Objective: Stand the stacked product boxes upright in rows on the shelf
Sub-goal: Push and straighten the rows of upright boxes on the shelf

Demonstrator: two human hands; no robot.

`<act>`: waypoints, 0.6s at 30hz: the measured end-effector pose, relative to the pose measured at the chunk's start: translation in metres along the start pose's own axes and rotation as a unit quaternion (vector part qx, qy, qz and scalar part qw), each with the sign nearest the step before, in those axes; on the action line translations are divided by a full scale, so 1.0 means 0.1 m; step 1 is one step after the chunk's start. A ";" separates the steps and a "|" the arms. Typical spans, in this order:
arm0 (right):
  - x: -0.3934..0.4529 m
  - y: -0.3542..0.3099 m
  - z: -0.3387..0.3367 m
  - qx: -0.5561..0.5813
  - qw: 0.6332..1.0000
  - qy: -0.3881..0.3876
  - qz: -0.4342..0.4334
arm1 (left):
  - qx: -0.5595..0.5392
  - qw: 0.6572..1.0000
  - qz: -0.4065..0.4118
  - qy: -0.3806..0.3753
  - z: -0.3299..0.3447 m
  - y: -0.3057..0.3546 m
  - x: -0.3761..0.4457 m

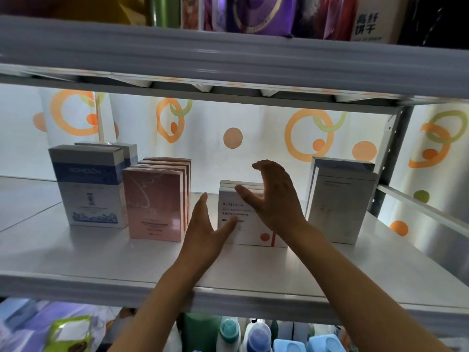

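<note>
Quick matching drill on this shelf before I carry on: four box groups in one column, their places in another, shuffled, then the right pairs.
Things:
1. blue and white boxes
2. pink boxes
3. white boxes with red print
4. plain white boxes

Places:
A. between the two hands
B. far left of the shelf
C. far right, near the shelf post
D. second from left, beside the blue ones

Pairs: 1-B, 2-D, 3-A, 4-C

The left hand and right hand flank group 3, fingers straight.
</note>
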State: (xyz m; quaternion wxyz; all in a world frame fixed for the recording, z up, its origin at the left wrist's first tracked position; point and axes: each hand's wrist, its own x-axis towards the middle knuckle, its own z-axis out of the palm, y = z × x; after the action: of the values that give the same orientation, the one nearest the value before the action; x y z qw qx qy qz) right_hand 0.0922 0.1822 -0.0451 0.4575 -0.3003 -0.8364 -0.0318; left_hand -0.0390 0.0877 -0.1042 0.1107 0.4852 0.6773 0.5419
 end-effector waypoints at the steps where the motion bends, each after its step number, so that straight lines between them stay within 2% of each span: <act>1: 0.02 -0.05 0.02 0.003 1.000 -0.001 -0.001 | 0.003 1.000 0.010 0.008 -0.05 0.00 -0.04; 4: 0.09 -0.24 0.10 0.020 1.000 -0.011 -0.007 | 0.009 0.997 0.053 0.058 -0.23 -0.02 -0.13; 9: 0.32 -0.63 0.24 0.068 0.995 -0.077 -0.006 | 0.033 0.975 0.109 0.192 -0.69 -0.13 -0.15; 13: 0.60 -0.86 0.41 0.090 0.990 -0.111 -0.004 | 0.049 0.961 0.075 0.261 -0.99 -0.31 -0.07; 18: 0.95 -1.03 0.66 0.157 0.975 -0.148 0.057 | 0.037 0.966 -0.008 0.257 -1.14 -0.48 0.12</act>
State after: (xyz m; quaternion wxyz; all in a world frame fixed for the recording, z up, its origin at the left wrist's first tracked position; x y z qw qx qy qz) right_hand -0.0495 0.1645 0.0141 0.3714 -0.2731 -0.8708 0.1710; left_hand -0.1479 0.0279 -0.0959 -0.0811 0.3279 0.7061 0.6223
